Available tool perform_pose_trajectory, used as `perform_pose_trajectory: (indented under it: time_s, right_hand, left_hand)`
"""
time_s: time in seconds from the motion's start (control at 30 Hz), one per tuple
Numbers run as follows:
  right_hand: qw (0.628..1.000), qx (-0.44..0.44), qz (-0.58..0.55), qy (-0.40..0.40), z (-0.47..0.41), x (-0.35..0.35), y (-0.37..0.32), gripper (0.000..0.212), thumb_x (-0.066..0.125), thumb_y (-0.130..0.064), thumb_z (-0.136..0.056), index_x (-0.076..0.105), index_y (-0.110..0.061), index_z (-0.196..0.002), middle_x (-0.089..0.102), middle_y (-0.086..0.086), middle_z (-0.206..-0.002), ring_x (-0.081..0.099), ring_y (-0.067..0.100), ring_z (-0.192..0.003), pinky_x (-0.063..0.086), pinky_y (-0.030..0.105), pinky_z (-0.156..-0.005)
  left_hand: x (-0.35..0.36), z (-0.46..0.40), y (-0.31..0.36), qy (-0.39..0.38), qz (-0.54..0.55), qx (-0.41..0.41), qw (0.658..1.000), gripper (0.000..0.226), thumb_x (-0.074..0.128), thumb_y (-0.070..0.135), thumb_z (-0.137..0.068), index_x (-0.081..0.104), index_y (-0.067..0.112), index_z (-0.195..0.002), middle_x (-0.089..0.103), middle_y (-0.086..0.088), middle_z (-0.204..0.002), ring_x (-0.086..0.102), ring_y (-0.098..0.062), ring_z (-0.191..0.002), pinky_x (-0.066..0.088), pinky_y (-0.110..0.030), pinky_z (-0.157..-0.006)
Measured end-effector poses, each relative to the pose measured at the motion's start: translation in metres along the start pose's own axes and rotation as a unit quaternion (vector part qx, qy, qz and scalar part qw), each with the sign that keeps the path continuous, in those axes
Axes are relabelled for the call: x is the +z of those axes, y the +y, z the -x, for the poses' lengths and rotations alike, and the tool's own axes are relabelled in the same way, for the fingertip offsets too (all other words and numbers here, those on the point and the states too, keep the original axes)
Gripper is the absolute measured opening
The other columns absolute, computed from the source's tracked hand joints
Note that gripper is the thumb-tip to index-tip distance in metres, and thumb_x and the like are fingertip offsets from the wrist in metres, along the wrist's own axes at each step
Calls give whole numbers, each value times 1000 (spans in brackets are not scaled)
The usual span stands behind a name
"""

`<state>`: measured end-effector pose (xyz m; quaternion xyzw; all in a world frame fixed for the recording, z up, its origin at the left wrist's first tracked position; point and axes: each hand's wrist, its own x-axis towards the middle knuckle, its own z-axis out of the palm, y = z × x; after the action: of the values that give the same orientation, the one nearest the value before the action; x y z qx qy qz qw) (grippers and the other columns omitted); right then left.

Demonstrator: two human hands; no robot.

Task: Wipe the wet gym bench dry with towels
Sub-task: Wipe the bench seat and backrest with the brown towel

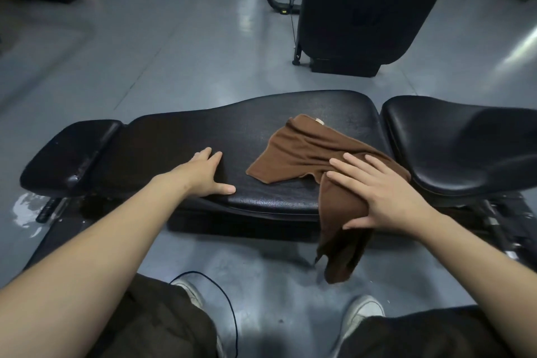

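Note:
The black padded gym bench [180, 136] lies across the view, with a small head pad [72, 151] at its left and a separate seat pad [465, 139] at its right. A brown towel [308, 151] is spread over the right part of the long pad, and one end hangs down over the near edge. My right hand [383, 192] lies flat on the towel at that near edge, fingers straight and spread. My left hand [207, 173] rests flat on the bare pad left of the towel.
A black upright machine pad [363, 9] on a frame stands behind the bench. Water shines on the grey floor by the bench's left end [26, 206]. A thin black cable [223, 299] loops over my legs and shoes below.

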<state>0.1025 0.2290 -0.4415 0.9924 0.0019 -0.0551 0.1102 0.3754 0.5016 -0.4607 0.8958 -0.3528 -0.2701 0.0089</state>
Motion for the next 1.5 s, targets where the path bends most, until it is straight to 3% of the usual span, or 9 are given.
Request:
perform_pose_trajectory:
  time_s: [0.17,0.4,0.63,0.83,0.97,1.1,1.3,1.5]
  right_hand:
    - [1000,28,10,-9,-2,2,-7,114,60,-85,-68,26,-24,-158,13,3,-168,12,29,-155,24,56,-119]
    - [999,37,24,-20,-24,4,-32,122,66,-82,-63,24,-19,-159,18,13,-166,16,37,-153,24,57,-119]
    - [999,21,13,-30,-67,-3,-76,120,58,-82,-72,4,-20,-161,0,13,-168,-1,38,-154,10,58,-122]
    - [999,15,-5,-31,-114,-6,-121,115,57,-75,-79,-3,-20,-160,-8,15,-168,-9,41,-153,5,60,-122]
    - [1000,12,-12,-25,-142,-6,-148,111,54,-73,-83,-2,-18,-160,-9,17,-167,-10,42,-152,4,60,-121]
    - [999,9,-26,-25,-165,-7,-165,109,52,-73,-85,-3,-17,-160,-9,17,-167,-11,42,-152,2,60,-122]
    - [999,1,-33,-26,-184,-7,-178,108,53,-71,-85,-1,-17,-160,-8,17,-167,-10,41,-152,3,60,-122]
    - [998,4,-47,-41,-182,-13,-175,114,54,-80,-79,1,-21,-161,-8,13,-168,-8,37,-154,2,58,-122]
  left_hand:
    - [-10,2,1,-24,-37,2,999,107,58,71,-86,-5,27,-162,-14,2,-169,2,-23,-157,23,-46,-123]
    - [-12,1,-6,2,-31,14,999,108,61,77,-79,4,37,-161,-8,13,-169,16,-18,-155,30,-41,-119]
    - [-6,-3,-21,35,39,47,998,100,69,71,-78,17,43,-159,1,16,-169,22,-17,-154,28,-39,-121]
    - [-2,-1,-37,42,97,64,992,94,76,52,-83,24,34,-159,7,14,-169,23,-18,-153,28,-41,-122]
    - [-3,2,-54,58,76,15,995,102,76,48,-84,15,24,-162,11,5,-169,23,-23,-153,30,-44,-121]
    - [0,10,-72,87,85,-23,992,93,71,49,-88,19,24,-161,21,0,-164,31,-26,-147,38,-45,-115]
    - [16,23,-74,117,72,-2,990,87,68,46,-91,18,26,-160,20,3,-163,30,-23,-147,41,-45,-112]
    - [21,28,-53,224,83,53,970,73,67,35,-93,32,25,-156,26,4,-158,28,-19,-146,40,-41,-113]
